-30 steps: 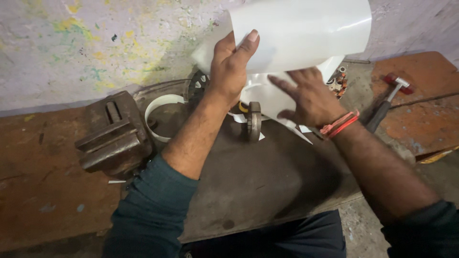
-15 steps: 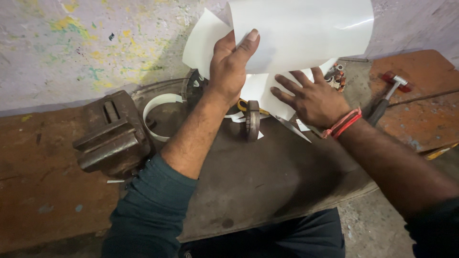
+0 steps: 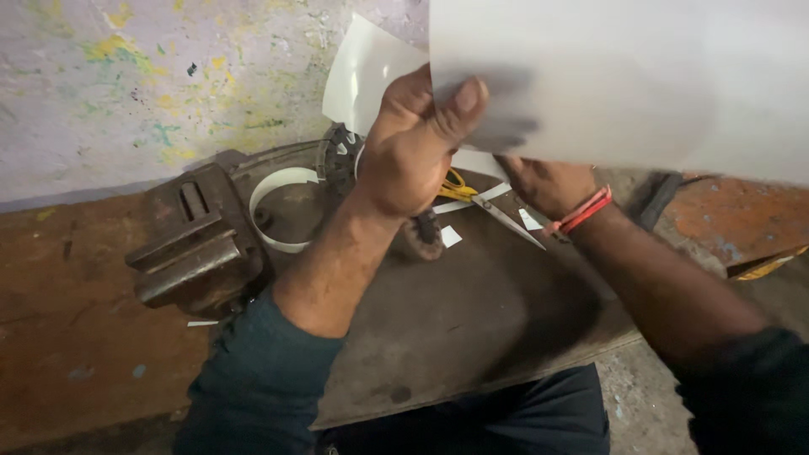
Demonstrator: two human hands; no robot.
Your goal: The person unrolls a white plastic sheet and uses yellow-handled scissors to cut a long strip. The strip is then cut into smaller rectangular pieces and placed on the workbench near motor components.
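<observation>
While the large white paper sheet (image 3: 624, 84) hangs lifted above the grey metal work plate (image 3: 472, 337), left hand (image 3: 417, 147) pinches its lower edge, thumb clamped over. Right hand (image 3: 548, 184) sits beneath, grip hidden; cannot tell. Yellow-handled scissors (image 3: 480, 200) lie below. Risk: one-handed pinch may crease or tear the sheet.

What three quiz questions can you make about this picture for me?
1. Which hand pinches the big white sheet?
2. True or false: the vise sits on the right side of the bench.
3. What colour are the handles of the scissors? A red, B yellow, C green.

Key: 1. The left hand. 2. False, it sits on the left. 3. B.
</observation>
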